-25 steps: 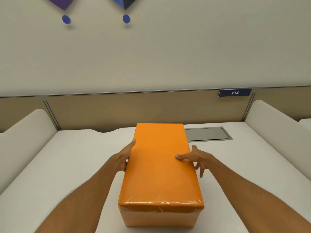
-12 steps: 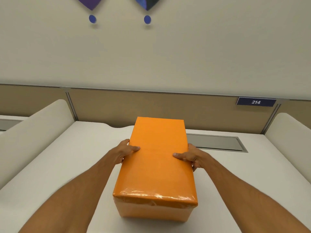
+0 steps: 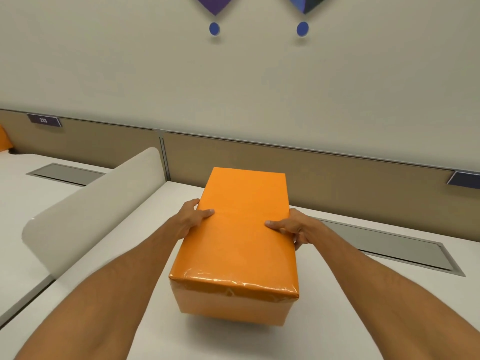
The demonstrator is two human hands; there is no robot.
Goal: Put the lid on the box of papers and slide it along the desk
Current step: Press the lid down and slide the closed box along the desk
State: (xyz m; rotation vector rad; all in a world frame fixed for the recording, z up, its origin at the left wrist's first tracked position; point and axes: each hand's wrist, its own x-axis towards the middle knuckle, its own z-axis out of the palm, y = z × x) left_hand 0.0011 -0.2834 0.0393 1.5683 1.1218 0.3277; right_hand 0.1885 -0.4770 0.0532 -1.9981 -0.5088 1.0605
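hands (image 3: 244,224) gripping orange box (image 3: 241,245), white desk (image 3: 104,281)

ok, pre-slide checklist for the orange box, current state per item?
1. Lid seated: ok. The lid sits flush over the orange box, with no gap showing at the near edge.
2. Left hand contact: ok, thumb on top, fingers down the left side.
3. Right hand contact: ok, thumb on top, fingers round the right side.
4. Box flat on the desk: cannot tell; a shadow under the near edge may mean it is lifted.
5. Path to the left: not ok if going far, the white divider stands there.
6. Path to the right: ok on bare desk; the grey recessed panel lies further back.
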